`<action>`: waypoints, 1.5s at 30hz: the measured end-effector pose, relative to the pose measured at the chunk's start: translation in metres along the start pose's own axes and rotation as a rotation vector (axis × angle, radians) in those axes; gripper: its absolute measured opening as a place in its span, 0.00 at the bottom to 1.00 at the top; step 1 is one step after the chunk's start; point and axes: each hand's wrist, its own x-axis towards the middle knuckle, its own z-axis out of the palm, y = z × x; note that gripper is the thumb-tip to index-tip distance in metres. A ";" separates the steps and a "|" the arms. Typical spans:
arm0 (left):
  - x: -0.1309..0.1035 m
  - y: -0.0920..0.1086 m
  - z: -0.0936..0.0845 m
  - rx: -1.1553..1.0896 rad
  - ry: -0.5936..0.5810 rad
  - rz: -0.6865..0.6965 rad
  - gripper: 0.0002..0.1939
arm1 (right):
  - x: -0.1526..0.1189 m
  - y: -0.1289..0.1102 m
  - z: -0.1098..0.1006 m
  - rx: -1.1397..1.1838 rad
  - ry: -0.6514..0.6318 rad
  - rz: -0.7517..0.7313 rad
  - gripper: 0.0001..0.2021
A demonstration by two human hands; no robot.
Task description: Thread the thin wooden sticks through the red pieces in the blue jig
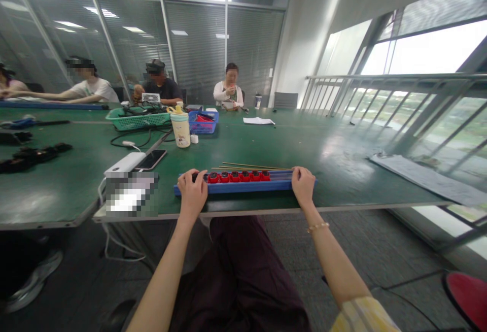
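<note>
On the table close to me lies a long blue tray [243, 187], shaped like a channel. A row of several small red parts with black tops [235, 176] fills its left and middle stretch. My left hand [193, 192] is over the tray's left end, its thumb and fingers closed about a small black part [195, 175] that they partly cover. At the opposite end, my right hand [303, 187] grips the blue tray with curled fingers. Just behind the tray are thin brass-coloured rods [254, 165].
Left of the tray are a white power bank [125, 163], a phone [152, 160] and a blurred-out device. Farther back stand a cup [180, 129], a green basket [137, 120] and a blue basket [203, 124]. A clipboard with papers [426, 174] lies right. Several people sit across.
</note>
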 end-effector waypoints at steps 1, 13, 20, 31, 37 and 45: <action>0.000 0.000 0.000 -0.002 0.003 0.000 0.18 | 0.000 0.000 0.000 0.014 0.008 0.006 0.18; 0.001 0.001 -0.002 -0.019 0.016 0.007 0.16 | 0.002 0.002 -0.002 0.028 0.113 0.064 0.18; 0.002 0.002 -0.003 -0.031 0.014 0.007 0.16 | 0.003 0.006 -0.004 0.070 0.159 0.032 0.19; 0.002 0.001 -0.002 -0.027 0.022 0.011 0.16 | 0.001 0.002 -0.012 0.176 0.258 0.116 0.21; 0.002 0.000 -0.002 -0.034 0.015 0.008 0.16 | 0.001 0.005 -0.013 0.231 0.314 0.148 0.21; 0.002 -0.001 -0.001 -0.029 0.037 0.026 0.15 | 0.002 0.008 -0.013 0.318 0.425 0.270 0.22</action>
